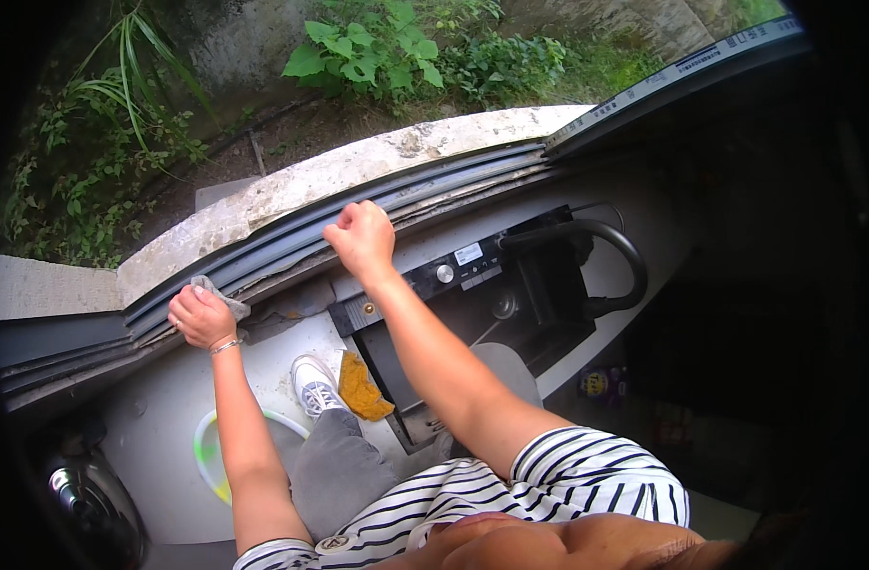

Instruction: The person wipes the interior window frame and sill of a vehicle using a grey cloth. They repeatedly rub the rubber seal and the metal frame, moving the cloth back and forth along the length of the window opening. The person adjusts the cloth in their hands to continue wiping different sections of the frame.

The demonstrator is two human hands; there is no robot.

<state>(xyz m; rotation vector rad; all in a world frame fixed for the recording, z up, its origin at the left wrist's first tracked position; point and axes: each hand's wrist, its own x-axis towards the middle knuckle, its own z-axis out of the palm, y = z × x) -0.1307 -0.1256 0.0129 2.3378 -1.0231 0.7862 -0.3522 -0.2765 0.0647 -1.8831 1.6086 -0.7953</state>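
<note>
A blue-grey window track (292, 239) runs in a curve along the sill. My left hand (202, 316) is closed on a crumpled grey cloth (227, 299), which lies against the left part of the track. A bracelet circles that wrist. Farther right, my right hand (361, 239) is curled in a fist over the rails of the same track, its fingertips mostly hidden. Below that forearm lies a dark sink (377, 361) with a black curved faucet (634, 271) and a panel bearing a silver knob (445, 274).
My shoe (315, 384) stands on the white counter (159, 418), beside a brown-yellow cloth (361, 389) at the sink's edge. A pale basin with a green-yellow rim (207, 454) lies by my left forearm. At lower left is a shiny dark pot-like appliance (83, 499). Plants (363, 52) grow outside.
</note>
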